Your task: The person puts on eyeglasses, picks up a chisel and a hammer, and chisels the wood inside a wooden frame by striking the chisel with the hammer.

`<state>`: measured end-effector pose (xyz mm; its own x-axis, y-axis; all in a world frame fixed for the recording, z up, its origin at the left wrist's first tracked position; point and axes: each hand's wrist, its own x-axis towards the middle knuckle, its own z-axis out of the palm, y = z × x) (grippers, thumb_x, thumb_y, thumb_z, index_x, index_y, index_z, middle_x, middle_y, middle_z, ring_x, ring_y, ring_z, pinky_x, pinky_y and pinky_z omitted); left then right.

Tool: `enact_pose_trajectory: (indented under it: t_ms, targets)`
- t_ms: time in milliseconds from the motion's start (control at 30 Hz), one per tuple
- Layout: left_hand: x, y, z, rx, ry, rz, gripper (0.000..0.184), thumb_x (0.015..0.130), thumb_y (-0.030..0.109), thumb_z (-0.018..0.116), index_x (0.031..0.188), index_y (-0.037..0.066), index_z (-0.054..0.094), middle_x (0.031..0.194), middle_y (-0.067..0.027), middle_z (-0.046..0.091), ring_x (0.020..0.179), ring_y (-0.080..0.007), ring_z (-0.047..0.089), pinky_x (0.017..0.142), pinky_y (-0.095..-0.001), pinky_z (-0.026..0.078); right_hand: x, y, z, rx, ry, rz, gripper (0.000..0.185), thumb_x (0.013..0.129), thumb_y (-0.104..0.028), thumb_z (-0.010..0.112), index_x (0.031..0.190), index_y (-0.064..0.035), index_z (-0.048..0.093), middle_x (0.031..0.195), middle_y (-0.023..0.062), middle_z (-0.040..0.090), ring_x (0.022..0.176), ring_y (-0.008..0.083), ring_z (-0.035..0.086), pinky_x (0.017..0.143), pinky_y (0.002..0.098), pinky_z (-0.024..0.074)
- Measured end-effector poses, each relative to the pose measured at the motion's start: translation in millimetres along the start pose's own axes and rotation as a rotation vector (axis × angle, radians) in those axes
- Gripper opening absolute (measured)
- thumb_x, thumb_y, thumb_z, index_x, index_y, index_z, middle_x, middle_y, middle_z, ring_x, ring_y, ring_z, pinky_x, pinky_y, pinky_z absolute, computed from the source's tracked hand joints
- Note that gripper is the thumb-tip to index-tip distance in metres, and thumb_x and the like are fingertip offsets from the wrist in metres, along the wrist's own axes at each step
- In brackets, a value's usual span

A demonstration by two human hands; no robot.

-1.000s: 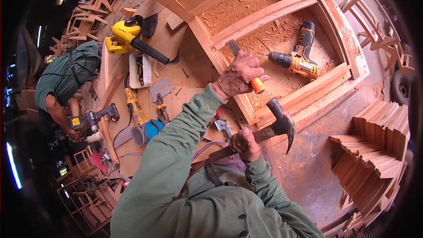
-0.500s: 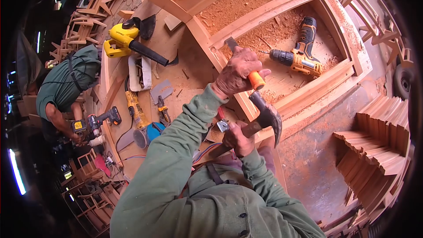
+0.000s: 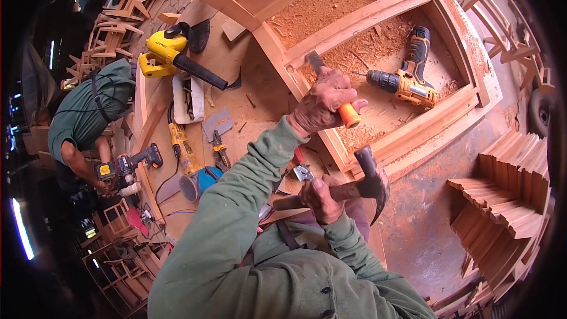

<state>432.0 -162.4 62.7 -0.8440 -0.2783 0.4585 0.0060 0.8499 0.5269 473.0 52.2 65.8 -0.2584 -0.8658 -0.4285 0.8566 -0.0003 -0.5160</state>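
My left hand [image 3: 326, 99] is closed around a chisel with an orange handle [image 3: 349, 116]. The chisel's flat metal blade [image 3: 315, 60] points away from me, its tip at a rail of the wooden frame [image 3: 378, 19]. Lower down, my right hand [image 3: 322, 199] grips the handle of a claw hammer [image 3: 373, 184]. The hammer's head is a short way below the butt of the chisel, apart from it. Inside the frame, a yellow-and-black cordless drill [image 3: 407, 77] lies among wood shavings.
A yellow blower [image 3: 165, 53], an angle grinder [image 3: 184, 149], pliers [image 3: 220, 150] and a white tray [image 3: 188, 99] lie on the bench at left. Another person [image 3: 88, 121] works beyond its edge with a drill. Stacked wooden pieces [image 3: 511, 183] stand on the right.
The hammer has moved down and slightly right, away from the chisel's butt. My left hand and the chisel have barely shifted.
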Motion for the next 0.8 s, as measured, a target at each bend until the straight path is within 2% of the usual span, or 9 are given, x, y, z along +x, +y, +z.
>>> enact_pose_trajectory:
  t_ms: [100,200,300,400,500,567,633,700,800]
  targets:
    - [1.2,-1.1,-0.3,-0.023,0.005,-0.025,0.029,0.081,0.026,0.079,0.070,0.011,0.057,0.075,-0.0058,0.052,0.074,-0.0250,0.054,0.078,-0.0416,0.038,11.9,-0.4,3.2,-0.001,0.071,0.113,0.035,0.101,-0.025,0.056,0.072,-0.0104,0.041,0.053,0.0017,0.037,0.045,0.0141,0.038,0.047,0.0318,0.0369]
    - [0.9,0.4,-4.8,-0.007,0.007,-0.023,0.028,0.082,0.027,0.078,0.071,0.011,0.057,0.076,-0.0059,0.053,0.074,-0.0248,0.055,0.078,-0.0419,0.038,10.2,-14.3,1.6,0.025,0.020,0.104,0.037,0.100,-0.023,0.058,0.070,-0.0123,0.038,0.055,0.0008,0.037,0.047,0.0133,0.038,0.048,0.0319,0.0366]
    - [1.7,-2.4,-2.7,-0.017,0.023,0.011,0.029,0.081,0.028,0.078,0.070,0.012,0.056,0.074,-0.0058,0.052,0.073,-0.0250,0.055,0.078,-0.0416,0.038,9.3,-0.2,-1.3,0.049,0.039,-0.027,0.038,0.100,-0.023,0.058,0.070,-0.0131,0.037,0.053,0.0003,0.035,0.045,0.0133,0.036,0.048,0.0334,0.0363]
    - [0.7,-4.9,0.4,0.026,0.013,0.019,0.030,0.083,0.028,0.077,0.070,0.012,0.056,0.075,-0.0055,0.052,0.073,-0.0250,0.054,0.077,-0.0411,0.038,18.9,-3.6,-9.3,0.008,0.099,0.105,0.037,0.099,-0.024,0.059,0.070,-0.0132,0.038,0.053,0.0004,0.036,0.045,0.0138,0.037,0.048,0.0343,0.0365]
    - [2.5,1.0,5.2,0.095,0.064,0.019,0.026,0.084,0.027,0.076,0.070,0.013,0.058,0.074,-0.0037,0.052,0.073,-0.0232,0.054,0.077,-0.0401,0.037,16.0,-10.6,-14.5,-0.062,0.142,0.076,0.036,0.096,-0.024,0.065,0.069,-0.0107,0.045,0.058,0.0001,0.045,0.049,0.0115,0.044,0.047,0.0295,0.0381]
    - [1.9,10.8,-6.0,0.115,0.122,0.008,0.020,0.081,0.022,0.079,0.073,0.011,0.064,0.073,-0.0016,0.052,0.072,-0.0208,0.052,0.077,-0.0381,0.036,14.7,-12.7,-24.1,-0.089,0.147,0.064,0.033,0.094,-0.020,0.068,0.069,-0.0081,0.051,0.061,-0.0008,0.050,0.052,0.0091,0.049,0.047,0.0267,0.0380]
    - [-4.6,22.8,-24.7,0.161,0.204,-0.014,0.011,0.080,0.018,0.079,0.077,0.011,0.070,0.071,0.0002,0.053,0.071,-0.0184,0.051,0.076,-0.0373,0.036,5.3,-11.3,-32.6,-0.218,0.158,0.065,0.033,0.094,-0.019,0.068,0.069,-0.0078,0.050,0.060,-0.0015,0.050,0.052,0.0082,0.047,0.047,0.0262,0.0372]
    - [-12.5,31.9,-46.4,0.117,0.210,-0.123,0.011,0.081,0.012,0.079,0.077,0.011,0.069,0.071,-0.0007,0.057,0.069,-0.0189,0.053,0.072,-0.0355,0.037,-4.6,-21.7,-37.7,-0.198,0.170,0.091,0.033,0.094,-0.017,0.067,0.068,-0.0077,0.050,0.060,-0.0026,0.049,0.052,0.0064,0.046,0.047,0.0252,0.0357]
    - [-10.9,43.1,-61.1,0.016,0.305,-0.223,0.014,0.082,0.000,0.077,0.082,0.002,0.063,0.071,-0.0053,0.058,0.065,-0.0177,0.054,0.060,-0.0322,0.044,-14.0,-43.2,-37.0,-0.112,0.157,0.126,0.032,0.095,-0.016,0.066,0.069,-0.0090,0.048,0.058,-0.0021,0.049,0.049,0.0067,0.046,0.044,0.0249,0.0352]
